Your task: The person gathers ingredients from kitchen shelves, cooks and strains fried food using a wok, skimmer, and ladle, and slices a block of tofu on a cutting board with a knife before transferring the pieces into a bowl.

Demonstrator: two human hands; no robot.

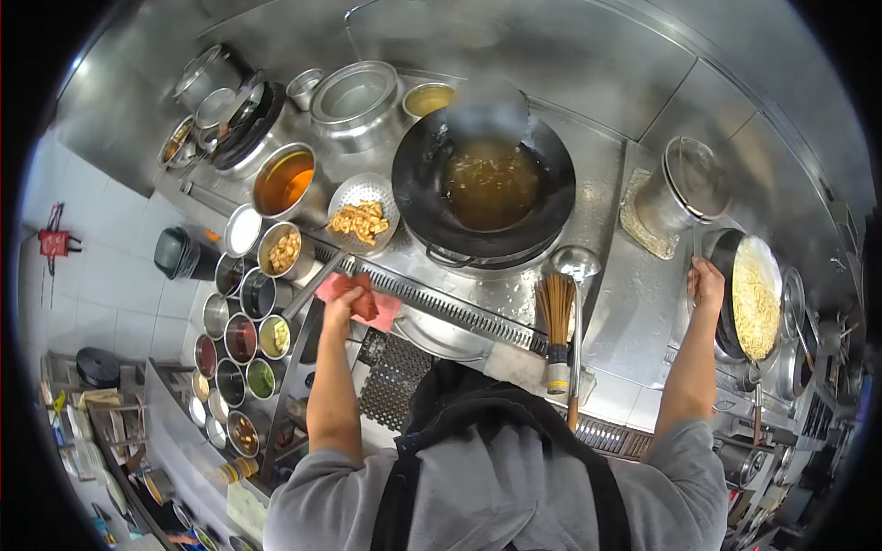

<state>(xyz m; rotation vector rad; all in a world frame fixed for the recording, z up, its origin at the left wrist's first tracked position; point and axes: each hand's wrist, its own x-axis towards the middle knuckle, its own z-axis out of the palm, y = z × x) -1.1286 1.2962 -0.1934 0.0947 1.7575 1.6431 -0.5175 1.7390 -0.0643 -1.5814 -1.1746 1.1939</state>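
My left hand [344, 305] is closed around a folded pink-red cloth [378, 310] at the front edge of the stove. Just beyond it, a perforated ladle [367, 189] holds browned fried pieces [358, 221]. My right hand [706, 283] grips a thin metal handle, which runs up to a round mesh strainer [700, 170] resting over a metal pot [658, 209]. Close beside that hand lies a white oval dish of noodle-like food [757, 298] over a dark pan. Between my hands sits a black wok [418, 188] containing brownish, bubbling liquid [491, 188]; a grey blur covers its far rim.
A bamboo brush [555, 308] and a long ladle [577, 264] lie at the stove's front right. Left of the wok stand a pot of orange liquid [285, 181], a lidded steel pot [355, 101] and several ingredient tins [241, 338].
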